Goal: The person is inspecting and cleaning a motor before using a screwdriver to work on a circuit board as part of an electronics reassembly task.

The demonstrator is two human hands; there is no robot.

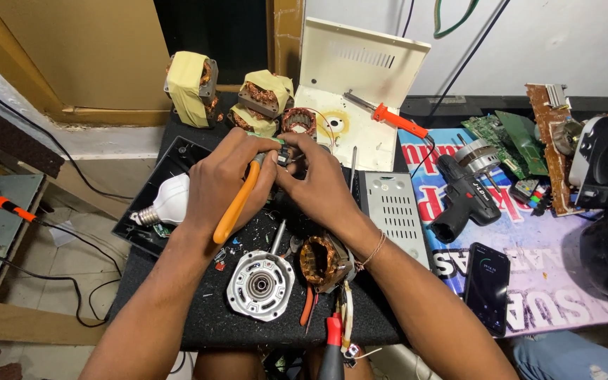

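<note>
My left hand point(221, 179) grips an orange-handled screwdriver point(238, 203), its tip pointing up toward a small dark part point(283, 156) pinched in the fingers of my right hand point(316, 184). Both hands meet over a black work mat point(170, 281). Just below them lie a silver round motor end cover point(260, 285) and a copper-wound motor stator point(322, 260).
A white bulb point(165, 203) lies left of my hands. Taped transformers point(190, 86) and a cream metal cover point(357, 84) with an orange-handled soldering iron point(392, 118) stand behind. A grey vented box point(395, 211), black drill point(464, 191) and phone point(488, 285) lie right; red-handled pliers point(333, 338) in front.
</note>
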